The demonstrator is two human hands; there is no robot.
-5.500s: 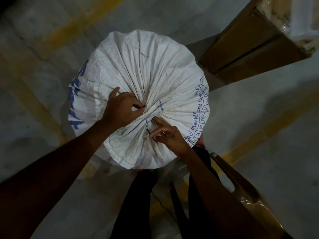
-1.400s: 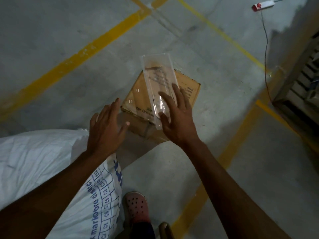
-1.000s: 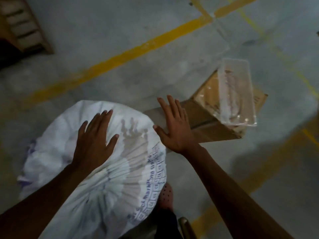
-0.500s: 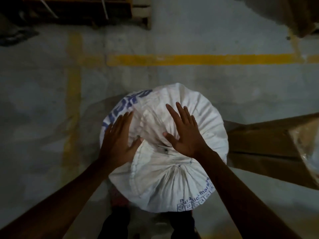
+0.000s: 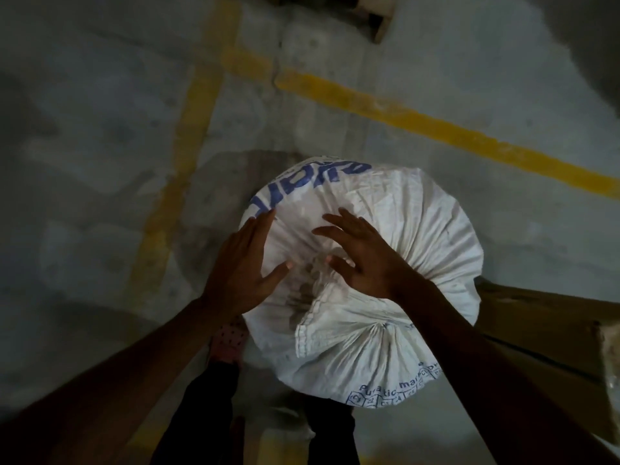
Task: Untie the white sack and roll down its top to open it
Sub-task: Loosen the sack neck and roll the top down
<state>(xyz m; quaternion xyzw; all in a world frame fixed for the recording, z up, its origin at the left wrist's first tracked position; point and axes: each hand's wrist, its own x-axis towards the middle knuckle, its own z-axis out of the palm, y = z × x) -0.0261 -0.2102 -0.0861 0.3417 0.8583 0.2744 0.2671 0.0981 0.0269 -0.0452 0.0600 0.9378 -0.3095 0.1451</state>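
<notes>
A full white woven sack [image 5: 416, 229] with blue print stands on the concrete floor below me. Its gathered neck [image 5: 382, 327] fans out in pleats, and a loose hemmed flap lies over the top near me. My left hand [image 5: 245, 263] hovers flat over the sack's left side, fingers spread, holding nothing. My right hand [image 5: 365, 260] is spread over the middle of the top, thumb toward the left hand, also holding nothing. Whether the palms touch the fabric is unclear. No tie is visible.
A brown cardboard box [image 5: 543, 333] sits right of the sack, touching it. Yellow painted lines [image 5: 436, 129] cross the grey floor. A pink perforated shoe [image 5: 231, 340] and my dark trouser legs stand at the sack's near side. A wooden pallet corner [image 5: 375, 15] shows at the top.
My hands left the clear tray on the cardboard box and came back over the sack's top. The view swung back down onto the sack. Both hands stay spread.
</notes>
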